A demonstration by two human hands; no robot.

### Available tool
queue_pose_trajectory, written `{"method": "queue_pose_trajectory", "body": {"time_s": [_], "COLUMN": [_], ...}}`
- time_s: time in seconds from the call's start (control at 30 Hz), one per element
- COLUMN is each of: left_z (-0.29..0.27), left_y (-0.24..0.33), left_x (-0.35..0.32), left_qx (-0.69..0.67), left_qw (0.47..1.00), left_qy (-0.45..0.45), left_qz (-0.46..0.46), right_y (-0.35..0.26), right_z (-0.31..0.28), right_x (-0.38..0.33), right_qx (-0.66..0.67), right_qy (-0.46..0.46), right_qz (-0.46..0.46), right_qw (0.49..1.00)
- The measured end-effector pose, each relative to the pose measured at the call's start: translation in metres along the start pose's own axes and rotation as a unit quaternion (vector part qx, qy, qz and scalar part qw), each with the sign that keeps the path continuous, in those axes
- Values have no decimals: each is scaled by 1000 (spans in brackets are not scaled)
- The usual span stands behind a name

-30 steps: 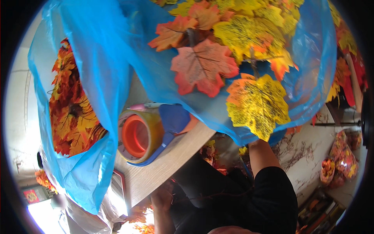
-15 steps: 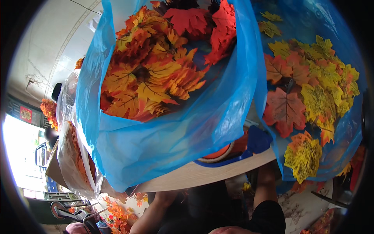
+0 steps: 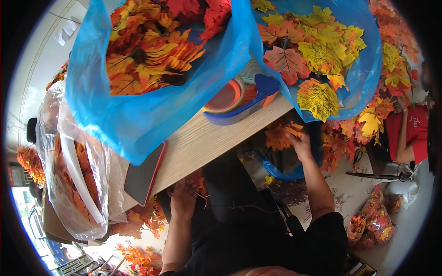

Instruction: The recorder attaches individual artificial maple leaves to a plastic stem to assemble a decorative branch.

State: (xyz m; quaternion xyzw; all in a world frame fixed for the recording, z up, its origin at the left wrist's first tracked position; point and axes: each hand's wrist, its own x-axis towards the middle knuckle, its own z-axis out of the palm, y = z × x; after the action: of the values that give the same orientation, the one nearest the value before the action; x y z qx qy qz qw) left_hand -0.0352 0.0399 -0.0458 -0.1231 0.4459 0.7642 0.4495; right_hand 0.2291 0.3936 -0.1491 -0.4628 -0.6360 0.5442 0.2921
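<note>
Past the near edge of the table (image 3: 221, 142), my right hand (image 3: 302, 145) is closed on orange artificial maple leaves (image 3: 279, 137), which hang beside a blue plastic bag below. My left hand (image 3: 183, 198) is low under the table's front edge, with its fingers curled round a thin brown stem (image 3: 239, 207) that trails across my lap. Red leaves show by its fingertips, partly in shadow. On the table an open blue bag (image 3: 138, 122) holds orange and red leaves (image 3: 161, 50). Another blue bag (image 3: 361, 99) to its right carries yellow and rust leaves (image 3: 317, 50).
A tape roll (image 3: 241, 92) in a blue dispenser (image 3: 266, 86) and a dark flat device with a red edge (image 3: 143, 177) lie on the table. Clear plastic (image 3: 94, 221) hangs at left. At right are a person in red (image 3: 409, 135) and bagged leaves (image 3: 378, 223) on the floor.
The view has swung down and right, so the table and bags appear higher and further left. Both hands, hidden below the table edge before, now show, the right one with orange leaves.
</note>
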Motion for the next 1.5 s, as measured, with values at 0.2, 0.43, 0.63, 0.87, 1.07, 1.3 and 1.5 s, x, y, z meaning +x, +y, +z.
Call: {"method": "queue_pose_trajectory", "body": {"time_s": [0.2,0.43,0.63,0.87,1.07,1.3,1.5], "left_z": [-24,-31,-32,-35,-37,-34,-31], "left_y": [9,-12,0,15,23,21,30], "left_x": [-19,2,-25,-30,-37,-40,-43], "left_qx": [-23,-69,-66,-74,-94,-100,-103], "left_qw": [1000,991,990,984,980,974,977], "left_qy": [-21,-96,-120,-160,-174,-202,-185], "left_qz": [7,-56,-16,-6,-3,-6,5], "right_y": [-159,-332,-452,-418,-446,-486,-477], "right_z": [-8,74,288,463,406,400,392], "right_x": [-85,-149,-169,-143,-156,-149,-153], "right_qx": [87,190,210,-209,-320,-264,-174], "right_qy": [-116,-174,-329,-279,-452,-379,-268], "right_qz": [-35,-235,-358,-589,-531,-503,-403], "right_qw": [989,937,848,729,641,731,858]}}
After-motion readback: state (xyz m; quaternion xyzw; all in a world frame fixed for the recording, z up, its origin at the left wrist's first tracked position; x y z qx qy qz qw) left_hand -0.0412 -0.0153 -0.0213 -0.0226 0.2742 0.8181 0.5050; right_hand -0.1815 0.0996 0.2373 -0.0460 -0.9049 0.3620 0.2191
